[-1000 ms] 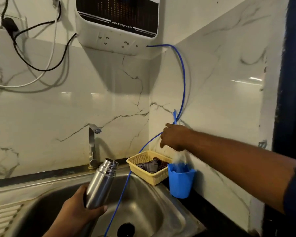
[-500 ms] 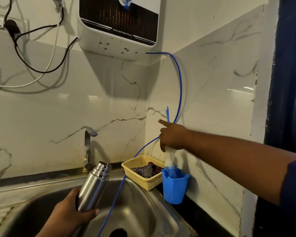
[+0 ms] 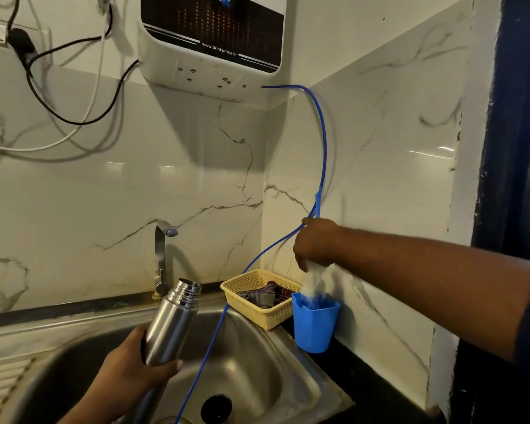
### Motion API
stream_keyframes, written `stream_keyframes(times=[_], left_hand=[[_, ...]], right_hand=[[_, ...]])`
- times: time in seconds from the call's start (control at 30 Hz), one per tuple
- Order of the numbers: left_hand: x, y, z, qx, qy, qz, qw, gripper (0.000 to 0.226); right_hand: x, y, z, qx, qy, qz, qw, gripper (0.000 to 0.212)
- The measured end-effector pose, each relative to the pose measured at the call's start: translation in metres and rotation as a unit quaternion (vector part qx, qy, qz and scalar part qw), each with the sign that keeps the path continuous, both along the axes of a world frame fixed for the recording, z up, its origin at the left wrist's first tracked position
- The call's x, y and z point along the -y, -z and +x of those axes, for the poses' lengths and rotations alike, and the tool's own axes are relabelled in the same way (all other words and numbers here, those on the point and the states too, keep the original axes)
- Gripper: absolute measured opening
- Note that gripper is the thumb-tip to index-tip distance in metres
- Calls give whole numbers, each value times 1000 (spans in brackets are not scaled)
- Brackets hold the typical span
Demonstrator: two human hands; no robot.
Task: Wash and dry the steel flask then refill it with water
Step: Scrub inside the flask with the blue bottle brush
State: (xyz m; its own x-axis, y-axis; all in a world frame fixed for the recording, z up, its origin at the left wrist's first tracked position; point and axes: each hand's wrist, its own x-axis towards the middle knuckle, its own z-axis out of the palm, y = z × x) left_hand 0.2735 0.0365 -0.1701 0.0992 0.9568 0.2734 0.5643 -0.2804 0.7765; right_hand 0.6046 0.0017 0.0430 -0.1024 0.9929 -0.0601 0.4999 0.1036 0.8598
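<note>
Over the steel sink [image 3: 266, 356] the left hand [image 3: 132, 362] grips the lower body of the steel flask [image 3: 172, 319], which is uncapped and tilts with its threaded mouth up and to the right, near the tap [image 3: 161, 255]. The right hand [image 3: 315, 244] reaches into the corner and pinches a white fluffy scrubber [image 3: 314, 283] whose lower end sits in the blue cup [image 3: 314, 328] on the dark worktop [image 3: 367, 393], just beside a yellow basket [image 3: 253, 312] holding a cloth [image 3: 265, 296]. A thin blue tube [image 3: 323, 142] runs from the wall-mounted water purifier [image 3: 211, 41] down past that hand into the sink.
</note>
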Motion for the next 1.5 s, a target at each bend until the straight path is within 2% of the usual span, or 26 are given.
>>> stream_keyframes(times=[0.23, 0.5, 0.7, 0.87, 0.93, 1.07, 1.13, 1.2, 1.27, 1.33, 1.43, 1.5], left_hand=[[-3, 1, 1, -2, 7, -8, 1000, 91], [-2, 0, -2, -2, -7, -22, 1000, 86], [0, -2, -5, -7, -11, -21, 1000, 86], [5, -4, -5, -9, -17, -25, 999, 86], [7, -6, -6, 2, -21, -26, 999, 85], [9, -18, -16, 66, -28, -57, 996, 89], [13, -24, -20, 151, -41, -55, 986, 76], [10, -26, -27, 249, -55, -98, 962, 61], [5, -26, -35, 382, -39, -200, 901, 60], [-2, -21, -49, 472, -38, -245, 846, 64], [-11, -17, -60, 499, -48, -246, 830, 62], [-17, -16, -64, 504, -48, -244, 827, 57]], right_hand=[[7, -47, 6, -34, 28, 34, 998, 45], [29, -95, 1, -43, 58, 72, 995, 51], [39, -106, -1, -45, 39, 89, 994, 49], [35, -87, -5, -36, 58, 62, 996, 46], [38, -92, -8, -59, 51, 70, 995, 43], [40, -114, -26, -199, 14, 86, 976, 40], [36, -111, -38, -288, -32, 80, 954, 41], [31, -93, -51, -388, -87, 69, 915, 39], [25, -60, -61, -495, -130, 47, 858, 33], [18, -19, -71, -600, -150, 17, 786, 29], [11, 38, -81, -703, -142, -40, 696, 25], [0, 71, -89, -738, -128, -92, 657, 26]])
